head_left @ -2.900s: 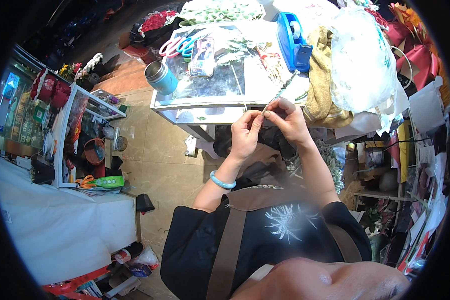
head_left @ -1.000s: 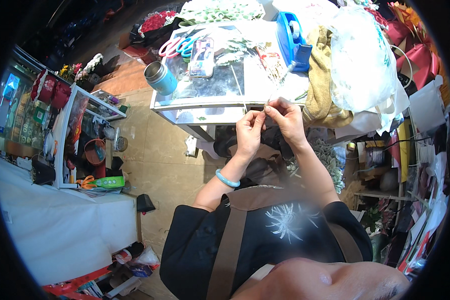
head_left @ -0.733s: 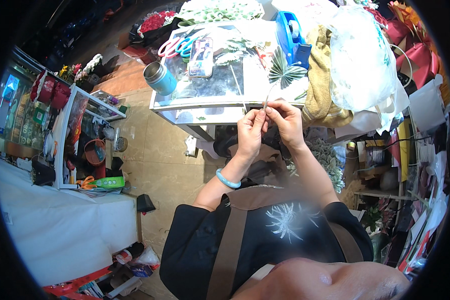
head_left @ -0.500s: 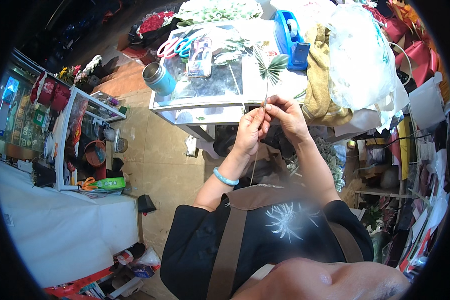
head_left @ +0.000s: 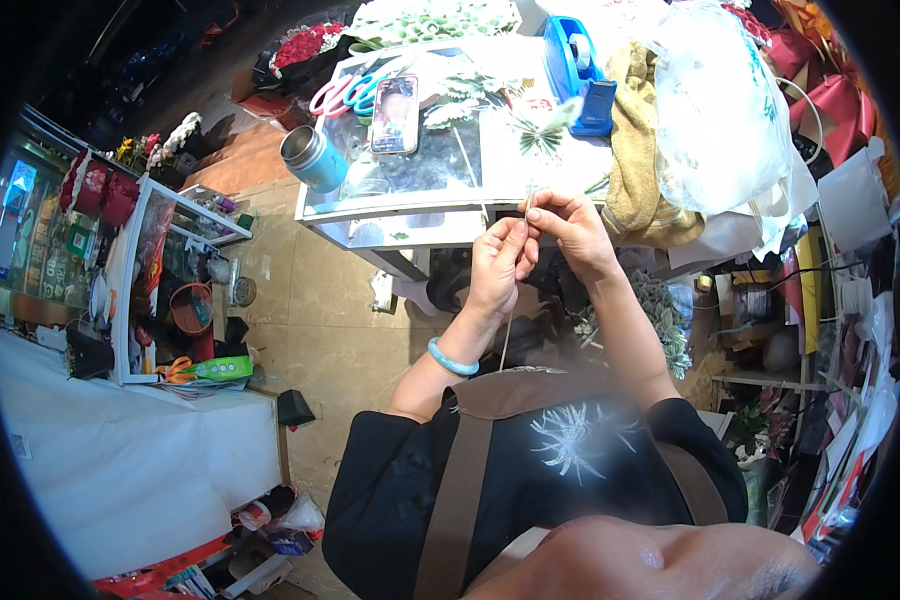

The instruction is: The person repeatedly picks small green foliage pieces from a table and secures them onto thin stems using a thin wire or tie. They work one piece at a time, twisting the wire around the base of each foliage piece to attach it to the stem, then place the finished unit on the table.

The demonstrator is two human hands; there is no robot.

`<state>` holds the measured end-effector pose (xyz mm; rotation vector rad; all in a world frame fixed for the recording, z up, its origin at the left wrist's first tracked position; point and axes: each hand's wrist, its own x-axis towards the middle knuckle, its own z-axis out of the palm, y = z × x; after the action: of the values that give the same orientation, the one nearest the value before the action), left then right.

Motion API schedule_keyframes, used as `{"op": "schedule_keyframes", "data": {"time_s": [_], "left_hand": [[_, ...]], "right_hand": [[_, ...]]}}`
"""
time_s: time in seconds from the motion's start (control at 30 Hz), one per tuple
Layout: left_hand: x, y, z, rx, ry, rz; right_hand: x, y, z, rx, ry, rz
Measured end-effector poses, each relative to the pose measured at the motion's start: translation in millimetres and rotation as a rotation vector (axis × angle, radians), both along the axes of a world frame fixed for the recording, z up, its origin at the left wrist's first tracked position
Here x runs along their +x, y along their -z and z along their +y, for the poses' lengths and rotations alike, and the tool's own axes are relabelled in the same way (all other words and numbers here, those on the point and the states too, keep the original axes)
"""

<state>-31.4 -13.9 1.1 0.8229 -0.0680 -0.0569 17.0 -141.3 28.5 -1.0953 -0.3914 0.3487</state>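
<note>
My left hand (head_left: 497, 262) and my right hand (head_left: 566, 226) meet just below the front edge of a glass-topped table (head_left: 370, 208). Both pinch a thin pale stem (head_left: 530, 190) that rises to a green fan of leaves (head_left: 542, 130) over the table. The stem's lower end hangs down past my left wrist, which wears a light blue bangle (head_left: 452, 359). My fingers press together around the stem where the two hands touch.
On the table lie a phone (head_left: 395, 100), pink and blue scissors (head_left: 342, 93), a blue tape dispenser (head_left: 575, 60), a tan cloth (head_left: 642, 150), clear plastic wrap (head_left: 725, 110) and a steel cup (head_left: 310, 158). A white counter (head_left: 130, 460) and shelves stand at the left.
The leafy sprig has come up into view above my hands and over the table since a second ago. My hands stay together at the table's front edge.
</note>
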Motion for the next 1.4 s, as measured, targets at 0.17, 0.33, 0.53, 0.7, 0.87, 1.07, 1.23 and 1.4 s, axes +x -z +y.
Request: {"op": "schedule_keyframes", "data": {"time_s": [0.17, 0.33, 0.53, 0.7, 0.87, 1.07, 1.23, 1.4], "left_hand": [[5, 0, 8, -0.08, 0.133, 0.032], [6, 3, 2, 0.08, -0.076, 0.009], [2, 2, 1, 0.088, -0.106, -0.031], [-2, -3, 0, 0.025, -0.062, -0.049], [-5, -6, 4, -0.06, 0.057, 0.018], [-3, -6, 10, -0.106, 0.174, -0.001], [-4, -3, 12, -0.233, 0.27, -0.015], [-4, 0, 13, -0.372, 0.352, -0.037]], "right_hand": [[2, 3, -1, 0.01, -0.029, 0.005], [-1, 7, 3, -0.072, 0.113, -0.048], [0, 9, 4, -0.058, 0.084, -0.052], [3, 7, 3, 0.013, 0.002, 0.013], [5, 3, 4, 0.064, -0.033, 0.033], [4, 0, 3, 0.074, -0.112, -0.004], [2, -1, 6, 0.132, -0.121, -0.027], [1, -5, 6, 0.125, -0.196, 0.08]]}}
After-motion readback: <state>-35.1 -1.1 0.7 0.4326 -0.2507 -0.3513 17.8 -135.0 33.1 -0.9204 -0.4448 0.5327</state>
